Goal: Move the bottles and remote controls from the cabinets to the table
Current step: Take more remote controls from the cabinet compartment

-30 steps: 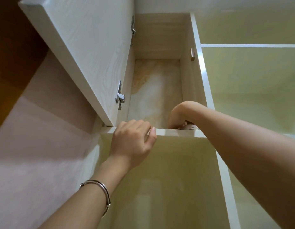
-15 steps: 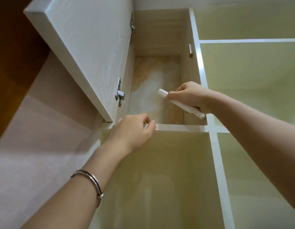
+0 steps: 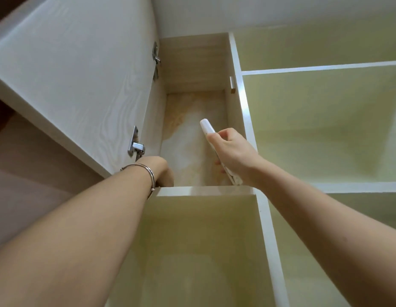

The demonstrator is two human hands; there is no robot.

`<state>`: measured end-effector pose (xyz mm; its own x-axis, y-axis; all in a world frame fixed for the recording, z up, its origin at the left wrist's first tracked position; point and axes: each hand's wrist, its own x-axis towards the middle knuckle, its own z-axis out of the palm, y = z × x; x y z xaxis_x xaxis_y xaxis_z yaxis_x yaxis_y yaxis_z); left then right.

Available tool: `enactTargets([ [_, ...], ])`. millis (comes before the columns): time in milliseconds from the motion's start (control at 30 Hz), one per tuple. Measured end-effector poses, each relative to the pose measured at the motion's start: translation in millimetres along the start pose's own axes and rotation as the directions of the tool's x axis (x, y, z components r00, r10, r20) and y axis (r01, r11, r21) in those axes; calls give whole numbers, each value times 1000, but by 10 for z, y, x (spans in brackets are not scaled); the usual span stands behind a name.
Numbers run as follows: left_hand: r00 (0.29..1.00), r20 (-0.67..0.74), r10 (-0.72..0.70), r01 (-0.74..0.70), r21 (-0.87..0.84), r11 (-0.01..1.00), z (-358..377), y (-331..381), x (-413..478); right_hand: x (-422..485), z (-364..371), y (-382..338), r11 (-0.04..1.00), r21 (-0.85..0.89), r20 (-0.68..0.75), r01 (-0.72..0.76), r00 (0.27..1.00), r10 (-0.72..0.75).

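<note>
Seen from below: a tall white-framed cabinet [image 3: 262, 218] with pale yellow-green back panels, split into open compartments by white dividers. At upper left, a white wood-grain cabinet door [image 3: 82, 69] swung open on two silver metal hinges [image 3: 136, 147], baring a narrow upper compartment with a mottled cream and tan back panel [image 3: 188, 138]. Reaching up from lower left, a bare forearm with a thin silver bangle [image 3: 146, 173] at the wrist; left hand [image 3: 165, 173] dipped behind the white shelf edge, mostly hidden, grip impossible to tell. From lower right, right hand [image 3: 231, 151] closed around a slim white remote control [image 3: 207, 128], held up in front of the open compartment, one end jutting above the fingers, the other end showing below the palm just above the shelf edge.
</note>
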<state>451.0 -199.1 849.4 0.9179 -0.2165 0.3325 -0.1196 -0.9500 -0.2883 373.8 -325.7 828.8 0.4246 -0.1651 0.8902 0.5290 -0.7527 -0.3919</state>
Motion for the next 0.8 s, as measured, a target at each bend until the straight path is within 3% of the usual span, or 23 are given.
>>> enactTargets([
  [133,998,53,-37,36,18,999,-6,50,68,23,-13,24,1000,-18,21,-18,1000,18],
  [267,998,1,-66,66,24,998,42,29,80,38,-43,36,999,-47,40,-27,999,29],
  [433,972,-222,-78,10,-293,956,122,18,89,29,-40,46,999,-34,13,-37,999,38],
  [533,911,-404,-87,-136,-492,860,127,-42,1,3,-40,31,998,-25,2,-50,999,50],
  [633,821,-537,-194,-289,-684,670,118,-117,-168,-22,-60,17,999,7,2,-41,999,41],
  [733,713,-623,-321,-436,-753,492,205,-168,-331,-64,-43,13,999,27,-30,-22,999,23],
  [800,702,-623,-346,-519,-780,350,326,-154,-511,-103,-44,-19,999,52,-65,-6,998,9],
])
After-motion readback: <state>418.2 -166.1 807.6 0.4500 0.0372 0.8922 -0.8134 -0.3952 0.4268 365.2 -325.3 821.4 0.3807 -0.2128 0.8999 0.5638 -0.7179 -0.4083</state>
